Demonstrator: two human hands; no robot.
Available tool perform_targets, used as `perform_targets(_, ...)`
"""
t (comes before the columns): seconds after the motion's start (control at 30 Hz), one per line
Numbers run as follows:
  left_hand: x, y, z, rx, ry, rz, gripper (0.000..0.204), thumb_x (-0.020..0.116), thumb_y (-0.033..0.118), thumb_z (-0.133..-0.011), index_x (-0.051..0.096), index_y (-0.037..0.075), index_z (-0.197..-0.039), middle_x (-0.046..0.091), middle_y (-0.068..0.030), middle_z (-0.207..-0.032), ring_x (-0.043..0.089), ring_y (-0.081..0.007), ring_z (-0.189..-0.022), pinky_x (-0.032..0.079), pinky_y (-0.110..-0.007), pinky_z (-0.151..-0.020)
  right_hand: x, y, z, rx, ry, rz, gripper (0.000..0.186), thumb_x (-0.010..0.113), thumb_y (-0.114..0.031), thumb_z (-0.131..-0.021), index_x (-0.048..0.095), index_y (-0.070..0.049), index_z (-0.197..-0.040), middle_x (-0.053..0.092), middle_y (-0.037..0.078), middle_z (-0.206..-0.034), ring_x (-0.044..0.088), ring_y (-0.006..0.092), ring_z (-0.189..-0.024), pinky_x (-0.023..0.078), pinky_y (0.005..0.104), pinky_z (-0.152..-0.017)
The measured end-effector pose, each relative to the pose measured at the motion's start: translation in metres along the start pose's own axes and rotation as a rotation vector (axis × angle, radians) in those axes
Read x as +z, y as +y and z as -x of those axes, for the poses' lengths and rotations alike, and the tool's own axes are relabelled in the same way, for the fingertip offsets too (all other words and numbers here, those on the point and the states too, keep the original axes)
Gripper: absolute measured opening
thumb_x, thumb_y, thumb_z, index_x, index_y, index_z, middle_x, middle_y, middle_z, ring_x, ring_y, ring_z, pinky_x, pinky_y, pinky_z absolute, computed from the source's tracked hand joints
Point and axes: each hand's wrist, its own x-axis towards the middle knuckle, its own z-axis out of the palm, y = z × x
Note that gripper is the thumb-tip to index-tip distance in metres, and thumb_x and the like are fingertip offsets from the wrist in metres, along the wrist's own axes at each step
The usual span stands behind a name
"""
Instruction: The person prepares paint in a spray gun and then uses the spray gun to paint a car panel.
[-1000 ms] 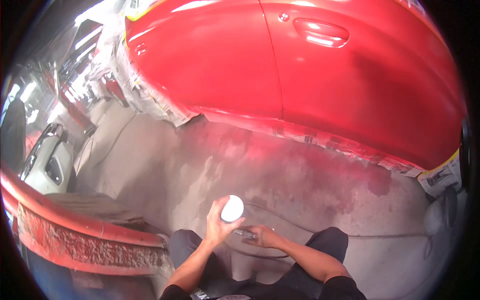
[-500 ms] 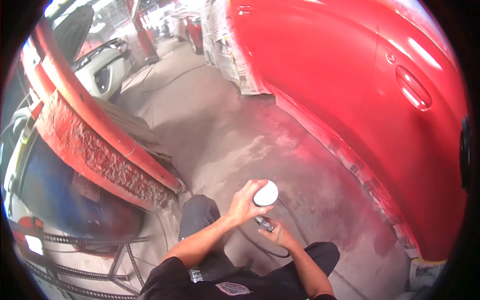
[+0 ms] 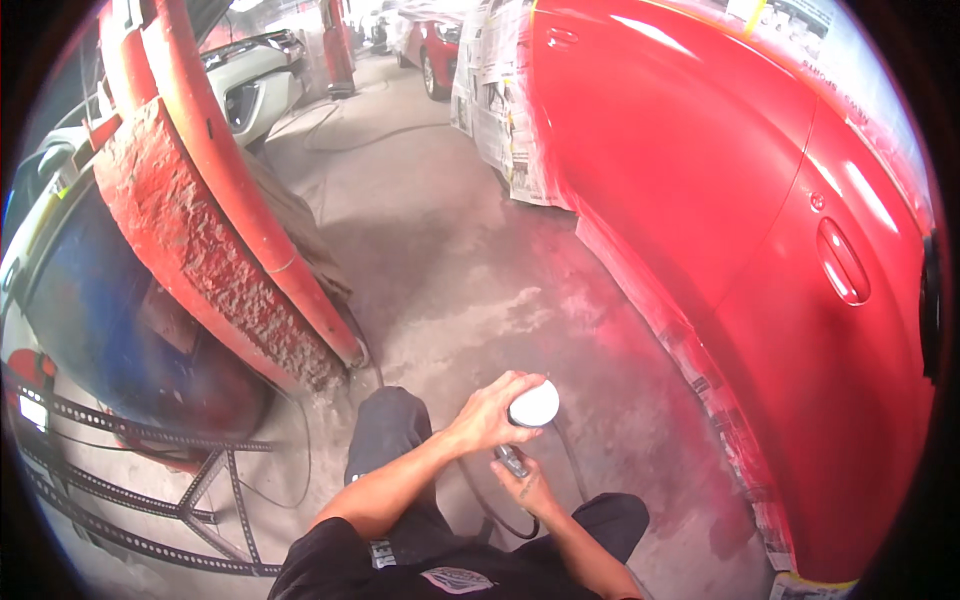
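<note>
My left hand (image 3: 488, 413) is wrapped round the white-topped round cup (image 3: 535, 404) of a spray gun, held in front of my lap. Just below it, the fingers of my right hand (image 3: 530, 490) close on the gun's dark metal handle (image 3: 511, 461). The gun's nozzle and trigger are hidden by my hands. From the handle a dark hose (image 3: 492, 508) loops down between my knees. To my right stands a glossy red car side (image 3: 670, 160), apart from both hands.
Newspaper masking (image 3: 690, 365) runs along the car's lower edge. A red post (image 3: 215, 180) with a rough base rises at left, beside a blue tank-like drum (image 3: 95, 300). Nearer is a perforated metal frame (image 3: 180, 510). A hose (image 3: 375, 135) lies across the floor farther off.
My view has shifted, so the post and car sit further right and lower. Both hands keep their hold on the spray gun, with its cup lid tilted slightly differently.
</note>
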Motion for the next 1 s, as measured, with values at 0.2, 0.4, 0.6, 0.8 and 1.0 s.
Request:
perform_targets(0.2, -0.004, -0.002, -0.006, 0.040, 0.018, -0.006, 0.086, 0.088, 0.028, -0.072, 0.049, 0.010, -0.147, 0.061, -0.0159, -0.130, 0.063, -0.0373, -0.120, 0.053, -0.046, -0.101, 0.002, -0.007, -0.003, -0.054, 0.040, -0.026, 0.031, 0.071, -0.024, -0.097, 0.067, -0.001, -0.118, 0.069, 0.006, -0.092, 0.064, 0.0137, -0.084, 0.052, 0.0331, -0.076)
perform_targets(0.4, -0.005, 0.003, -0.015, -0.050, -0.044, 0.070, 0.090, 0.089, 0.024, -0.072, 0.046, 0.007, -0.150, 0.058, -0.0180, -0.137, 0.058, -0.0381, -0.128, 0.050, -0.045, -0.106, 0.000, 0.001, -0.011, -0.046, 0.092, -0.038, 0.030, 0.070, -0.023, -0.098, 0.067, -0.001, -0.118, 0.071, 0.009, -0.097, 0.065, 0.0152, -0.090, 0.052, 0.0343, -0.081)
perform_targets(0.6, 0.001, 0.005, -0.019, 0.022, -0.002, 0.086, 0.095, 0.091, 0.026, -0.073, 0.043, 0.008, -0.154, 0.051, -0.0203, -0.147, 0.051, -0.0398, -0.138, 0.043, -0.048, -0.115, -0.004, 0.016, -0.006, 0.011, 0.119, 0.039, 0.042, 0.068, -0.025, -0.098, 0.064, 0.001, -0.131, 0.072, 0.022, -0.117, 0.070, 0.0319, -0.108, 0.053, 0.0415, -0.092)
perform_targets(0.8, -0.039, 0.098, 0.001, 0.394, -0.716, 0.689, 0.042, 0.089, 0.029, -0.078, 0.078, 0.005, -0.110, 0.066, -0.0194, -0.124, 0.059, -0.0378, -0.122, 0.045, -0.051, -0.106, -0.010, 0.031, 0.007, -0.034, 0.249, 0.019, 0.048, 0.067, -0.028, -0.098, 0.061, 0.001, -0.136, 0.070, 0.027, -0.123, 0.069, 0.0379, -0.113, 0.053, 0.0444, -0.096)
perform_targets(1.0, 0.001, 0.167, 0.028, 0.680, -1.220, 1.171, 0.016, 0.078, 0.026, -0.093, 0.076, 0.010, -0.095, 0.063, -0.0141, -0.104, 0.059, -0.0368, -0.095, 0.046, -0.051, -0.086, -0.010, 0.048, 0.025, -0.026, 0.298, 0.116, 0.049, 0.068, -0.029, -0.098, 0.062, 0.001, -0.136, 0.070, 0.028, -0.119, 0.071, 0.0387, -0.106, 0.054, 0.0457, -0.093)
